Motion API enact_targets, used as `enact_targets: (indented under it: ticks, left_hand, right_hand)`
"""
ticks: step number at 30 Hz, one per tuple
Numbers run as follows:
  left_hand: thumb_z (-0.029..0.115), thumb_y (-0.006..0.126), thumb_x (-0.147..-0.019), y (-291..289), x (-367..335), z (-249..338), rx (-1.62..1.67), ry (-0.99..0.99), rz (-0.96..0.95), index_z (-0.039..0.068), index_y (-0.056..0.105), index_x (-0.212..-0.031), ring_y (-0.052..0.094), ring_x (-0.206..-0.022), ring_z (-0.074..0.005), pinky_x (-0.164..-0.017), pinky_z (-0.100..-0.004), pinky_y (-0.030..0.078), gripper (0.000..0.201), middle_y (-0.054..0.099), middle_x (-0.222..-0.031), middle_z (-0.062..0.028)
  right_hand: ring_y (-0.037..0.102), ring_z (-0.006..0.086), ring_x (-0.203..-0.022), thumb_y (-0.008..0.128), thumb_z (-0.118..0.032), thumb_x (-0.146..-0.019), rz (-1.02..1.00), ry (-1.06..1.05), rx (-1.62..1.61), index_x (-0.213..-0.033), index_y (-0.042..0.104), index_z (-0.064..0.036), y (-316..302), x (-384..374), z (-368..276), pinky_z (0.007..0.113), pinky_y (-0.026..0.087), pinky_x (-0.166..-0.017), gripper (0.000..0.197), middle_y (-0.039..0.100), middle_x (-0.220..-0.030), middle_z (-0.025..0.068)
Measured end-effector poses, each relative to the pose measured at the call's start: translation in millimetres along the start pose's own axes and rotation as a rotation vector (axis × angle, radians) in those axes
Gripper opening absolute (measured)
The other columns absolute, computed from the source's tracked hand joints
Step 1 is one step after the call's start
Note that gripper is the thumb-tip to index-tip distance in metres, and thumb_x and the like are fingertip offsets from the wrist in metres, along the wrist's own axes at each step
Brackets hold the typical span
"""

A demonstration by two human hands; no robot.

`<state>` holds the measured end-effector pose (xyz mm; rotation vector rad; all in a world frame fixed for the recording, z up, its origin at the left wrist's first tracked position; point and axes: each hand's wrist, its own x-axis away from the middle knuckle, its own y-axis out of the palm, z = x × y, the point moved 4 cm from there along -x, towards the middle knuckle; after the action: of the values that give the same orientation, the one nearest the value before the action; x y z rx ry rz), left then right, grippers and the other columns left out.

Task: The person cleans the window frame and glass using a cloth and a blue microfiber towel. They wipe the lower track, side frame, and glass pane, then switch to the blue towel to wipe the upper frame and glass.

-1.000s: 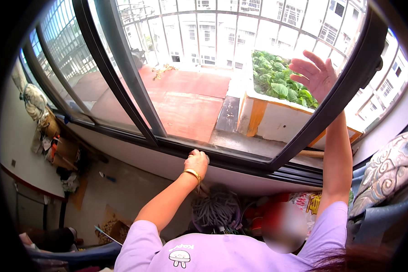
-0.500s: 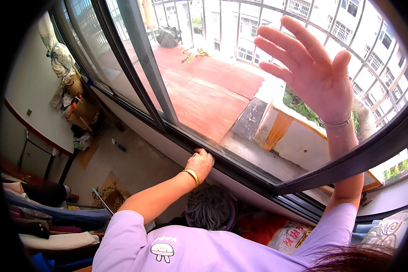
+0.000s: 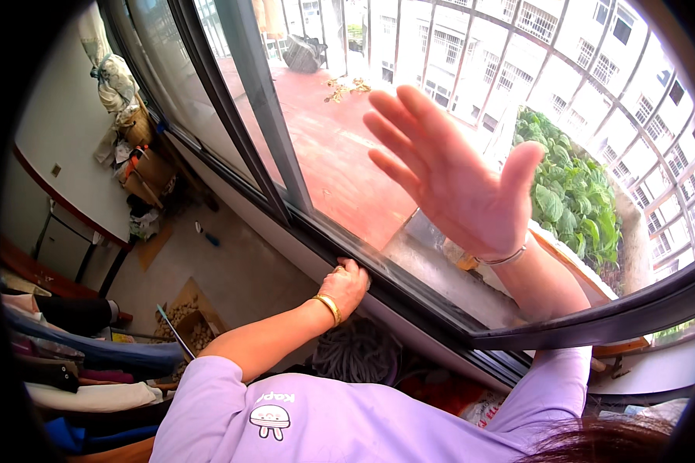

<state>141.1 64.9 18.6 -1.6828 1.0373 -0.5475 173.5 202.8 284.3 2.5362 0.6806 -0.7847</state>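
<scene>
My right hand point(image 3: 471, 189) is on the far side of the window glass point(image 3: 347, 166), seen through the pane. Its palm faces me, the fingers are stretched out and the thumb stands apart; nothing shows in it. Whether the palm touches the glass I cannot tell. A thin bracelet circles that wrist, and the forearm passes behind the pane's dark rail point(image 3: 594, 328). My left hand point(image 3: 345, 287), with a gold bangle at the wrist, is closed over the inner edge of the dark lower window frame point(image 3: 409, 301). Its fingertips are partly hidden.
Outside lie a reddish board point(image 3: 324, 154), a planter of leafy greens point(image 3: 567, 189) and metal security bars point(image 3: 459, 65). Indoors, a box of small brownish pieces point(image 3: 197, 328), hanging clothes point(image 3: 108, 351) and a dark coiled bundle point(image 3: 355, 351) sit below the sill.
My right hand has moved left and down across the glass, its fingers still spread. My left hand stays on the frame. The view has shifted slightly, showing more of the greens.
</scene>
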Motion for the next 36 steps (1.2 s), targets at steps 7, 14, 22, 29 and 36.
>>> enact_targets:
  ticks: [7, 14, 22, 29, 36]
  left_hand:
    - [0.017, 0.054, -0.087, -3.1, -1.0, -1.0, 0.005, 0.013, -0.012, 0.000, 0.060, -0.099, 0.067, -0.069, -0.0231, -0.055, -0.0294, 0.056, 0.022, 0.057, -0.105, -0.0341]
    - [0.019, 0.053, -0.088, -0.6, -3.0, -0.8, 0.003, -0.004, -0.042, 0.001, 0.060, -0.102, 0.067, -0.071, -0.0233, -0.057, -0.0276, 0.056, 0.023, 0.057, -0.106, -0.0326]
    - [0.020, 0.054, -0.089, -2.3, -0.2, -1.8, 0.060, -0.055, -0.001, 0.001, 0.055, -0.104, 0.066, -0.071, -0.0231, -0.055, -0.0312, 0.057, 0.024, 0.056, -0.105, -0.0293]
    - [0.017, 0.055, -0.086, -5.9, -0.7, -1.4, 0.044, -0.013, -0.049, 0.000, 0.058, -0.103, 0.068, -0.074, -0.0232, -0.056, -0.0309, 0.057, 0.023, 0.056, -0.108, -0.0307]
    - [0.017, 0.057, -0.085, 6.7, 0.6, -1.5, 0.038, 0.000, -0.057, 0.003, 0.058, -0.100, 0.067, -0.076, -0.0239, -0.058, -0.0310, 0.057, 0.021, 0.055, -0.110, -0.0307]
  right_hand:
    - [0.008, 0.0247, -0.147, 0.021, -0.079, -0.086, -0.002, 0.348, -0.061, -0.152, 0.011, -0.0027, -16.1, 37.9, 68.1, 0.046, 0.004, -0.118, 0.101, 0.011, -0.160, 0.0098]
    - [0.007, 0.0181, -0.147, 0.022, -0.067, -0.095, -0.017, 0.561, -0.130, -0.152, 0.011, -0.0026, -37.5, 87.6, 123.6, 0.039, 0.006, -0.119, 0.086, 0.013, -0.159, 0.0058]
    - [0.013, 0.0200, -0.146, 0.015, -0.056, -0.101, -0.103, 0.930, -0.005, -0.151, 0.014, -0.0015, -61.1, 144.0, 145.6, 0.036, 0.010, -0.119, 0.075, 0.018, -0.158, 0.0098]
    - [0.034, 0.0233, -0.139, 0.033, -0.051, -0.100, -0.073, 1.186, 0.086, -0.145, 0.033, 0.0009, -56.9, 151.5, 65.3, 0.039, 0.030, -0.113, 0.069, 0.037, -0.149, 0.0142]
    - [0.054, 0.0346, -0.121, 0.023, -0.059, -0.099, 0.291, 0.701, -0.042, -0.133, 0.049, 0.0056, -50.0, 168.0, -30.3, 0.043, 0.044, -0.102, 0.077, 0.055, -0.129, 0.0252]
